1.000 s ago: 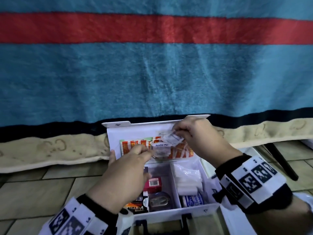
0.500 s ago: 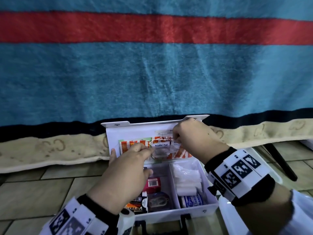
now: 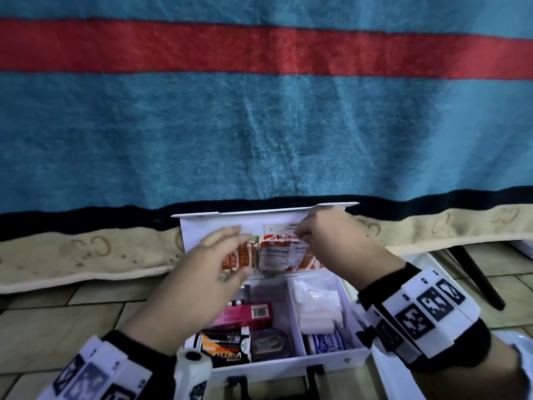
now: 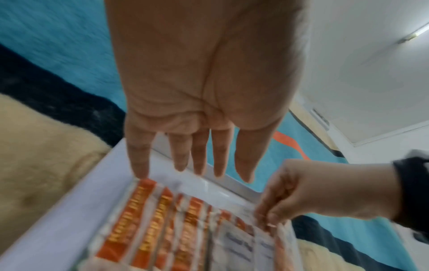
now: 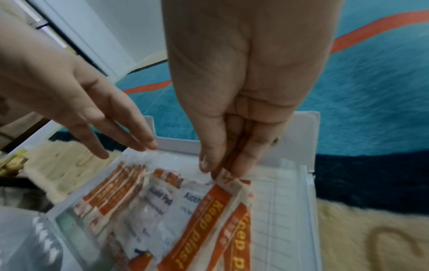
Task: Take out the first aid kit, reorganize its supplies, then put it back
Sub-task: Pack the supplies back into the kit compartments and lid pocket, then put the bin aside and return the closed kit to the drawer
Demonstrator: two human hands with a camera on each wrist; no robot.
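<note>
From above, the open kit (image 3: 277, 362) sits on the floor tiles (image 3: 57, 307) by a blanket (image 3: 259, 125), while the left wrist view shows the left hand (image 4: 202, 91) spread flat, holding nothing, and the right wrist view shows the right hand (image 5: 243, 88) pinching a plaster (image 5: 202, 225) in the lid (image 5: 290, 210).
</note>
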